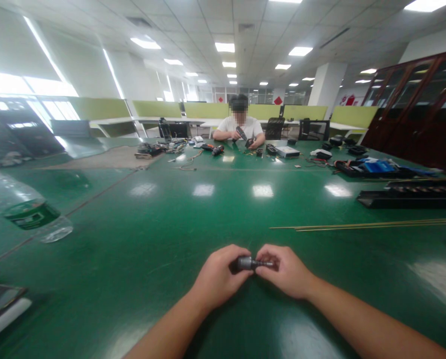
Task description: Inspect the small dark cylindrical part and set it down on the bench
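Observation:
Just above the green tabletop, in the lower middle of the head view, lies a small grey metal cylinder with a thin stepped shaft (245, 263). It points sideways, thick body to the left and shaft to the right. My left hand (219, 275) is closed round the dark end of the body, thumb and fingers on either side. At the shaft, my right hand (288, 273) pinches with thumb and fingers close to the cylinder's front. The left end of the piece is hidden inside my left palm, and its exact kind cannot be made out.
A clear plastic bottle (32, 214) with a green label is at the left. Thin brass-coloured rods (357, 227) and black channel pieces (406, 198) lie at the right. Across the green table (163, 219) a person (240, 127) holds a power drill (241, 133) among scattered parts.

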`<control>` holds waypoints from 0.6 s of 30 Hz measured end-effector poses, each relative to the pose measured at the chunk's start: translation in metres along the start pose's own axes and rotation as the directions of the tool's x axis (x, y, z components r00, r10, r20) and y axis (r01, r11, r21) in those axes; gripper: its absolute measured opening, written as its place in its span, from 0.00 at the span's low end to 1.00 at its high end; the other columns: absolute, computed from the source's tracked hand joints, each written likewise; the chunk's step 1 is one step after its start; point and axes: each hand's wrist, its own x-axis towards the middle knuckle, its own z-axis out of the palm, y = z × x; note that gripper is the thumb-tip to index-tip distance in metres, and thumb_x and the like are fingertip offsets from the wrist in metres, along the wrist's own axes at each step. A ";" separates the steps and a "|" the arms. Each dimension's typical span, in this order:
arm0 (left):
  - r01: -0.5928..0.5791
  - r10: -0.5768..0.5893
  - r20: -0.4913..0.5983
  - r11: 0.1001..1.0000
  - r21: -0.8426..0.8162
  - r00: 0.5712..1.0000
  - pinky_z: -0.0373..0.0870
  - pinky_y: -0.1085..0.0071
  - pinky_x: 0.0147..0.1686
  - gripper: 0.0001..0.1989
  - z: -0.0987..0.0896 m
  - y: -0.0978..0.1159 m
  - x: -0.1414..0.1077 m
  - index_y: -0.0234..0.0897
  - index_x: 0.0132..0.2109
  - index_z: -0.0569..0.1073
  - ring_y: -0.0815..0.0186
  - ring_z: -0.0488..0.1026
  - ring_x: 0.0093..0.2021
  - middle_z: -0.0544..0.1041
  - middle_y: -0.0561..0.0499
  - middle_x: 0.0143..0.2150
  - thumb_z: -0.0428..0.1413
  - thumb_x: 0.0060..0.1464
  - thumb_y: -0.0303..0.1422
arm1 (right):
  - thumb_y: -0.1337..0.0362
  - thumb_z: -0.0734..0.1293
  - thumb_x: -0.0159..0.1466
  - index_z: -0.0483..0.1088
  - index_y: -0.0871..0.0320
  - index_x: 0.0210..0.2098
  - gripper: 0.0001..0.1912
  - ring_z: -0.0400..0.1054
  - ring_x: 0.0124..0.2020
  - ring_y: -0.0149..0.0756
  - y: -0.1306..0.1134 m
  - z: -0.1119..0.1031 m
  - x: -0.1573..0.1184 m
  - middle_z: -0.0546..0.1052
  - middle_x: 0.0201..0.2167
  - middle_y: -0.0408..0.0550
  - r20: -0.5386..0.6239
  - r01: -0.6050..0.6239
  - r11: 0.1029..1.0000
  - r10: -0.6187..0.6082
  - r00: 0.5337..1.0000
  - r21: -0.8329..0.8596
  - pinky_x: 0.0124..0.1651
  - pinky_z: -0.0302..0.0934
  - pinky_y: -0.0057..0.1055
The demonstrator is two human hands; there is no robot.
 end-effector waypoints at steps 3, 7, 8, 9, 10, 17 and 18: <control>-0.004 0.004 -0.005 1.000 0.001 1.000 0.69 0.68 0.43 0.10 0.000 0.000 0.000 0.41 0.43 0.77 0.63 0.75 0.41 0.79 0.51 0.40 0.62 0.52 0.30 | 0.67 0.70 0.58 0.73 0.58 0.35 0.05 0.66 0.27 0.31 -0.002 -0.001 0.000 0.75 0.27 0.42 -0.002 -0.003 1.000 0.003 1.000 -0.008 0.31 0.58 0.26; 0.000 0.000 -0.010 1.000 0.006 1.000 0.69 0.68 0.43 0.11 0.000 0.000 -0.001 0.41 0.44 0.76 0.64 0.75 0.41 0.79 0.51 0.41 0.62 0.52 0.29 | 0.67 0.70 0.58 0.73 0.58 0.35 0.04 0.66 0.27 0.31 -0.003 -0.001 0.000 0.75 0.27 0.42 -0.009 -0.004 1.000 0.004 1.000 -0.010 0.31 0.58 0.25; 0.001 -0.001 -0.010 1.000 0.007 1.000 0.69 0.68 0.43 0.11 0.000 0.000 -0.001 0.41 0.44 0.76 0.64 0.75 0.41 0.79 0.51 0.41 0.62 0.52 0.30 | 0.66 0.70 0.59 0.73 0.58 0.34 0.04 0.66 0.27 0.31 -0.003 -0.001 0.001 0.74 0.27 0.42 -0.012 -0.007 1.000 0.007 1.000 -0.009 0.30 0.58 0.25; 0.002 -0.002 -0.011 1.000 0.007 1.000 0.69 0.68 0.43 0.11 0.000 0.000 0.000 0.41 0.44 0.76 0.64 0.75 0.41 0.79 0.51 0.41 0.62 0.52 0.30 | 0.66 0.70 0.59 0.73 0.58 0.34 0.04 0.66 0.27 0.31 -0.003 -0.001 0.001 0.74 0.27 0.42 -0.014 -0.011 1.000 0.011 1.000 -0.007 0.31 0.58 0.25; 0.003 -0.003 -0.014 1.000 0.006 1.000 0.69 0.68 0.43 0.10 0.000 0.000 0.000 0.41 0.44 0.76 0.64 0.75 0.41 0.79 0.51 0.40 0.63 0.52 0.30 | 0.66 0.69 0.59 0.73 0.58 0.34 0.03 0.66 0.27 0.31 -0.004 -0.001 0.001 0.74 0.27 0.42 -0.016 -0.014 1.000 0.014 1.000 -0.006 0.31 0.58 0.25; -0.013 0.013 -0.039 1.000 0.008 0.999 0.69 0.69 0.43 0.10 -0.001 -0.001 0.001 0.40 0.43 0.76 0.64 0.75 0.41 0.79 0.51 0.40 0.63 0.53 0.31 | 0.63 0.69 0.61 0.73 0.59 0.33 0.05 0.66 0.27 0.31 -0.004 -0.001 0.001 0.75 0.27 0.42 -0.026 -0.040 0.999 0.040 0.999 -0.018 0.31 0.57 0.26; -0.018 0.019 -0.044 1.000 0.011 0.999 0.69 0.69 0.43 0.10 -0.001 -0.001 0.001 0.40 0.43 0.76 0.64 0.75 0.41 0.79 0.51 0.40 0.62 0.53 0.31 | 0.62 0.69 0.61 0.73 0.59 0.34 0.06 0.65 0.27 0.31 -0.003 0.000 0.001 0.75 0.27 0.42 -0.029 -0.044 0.999 0.043 0.999 -0.017 0.31 0.57 0.26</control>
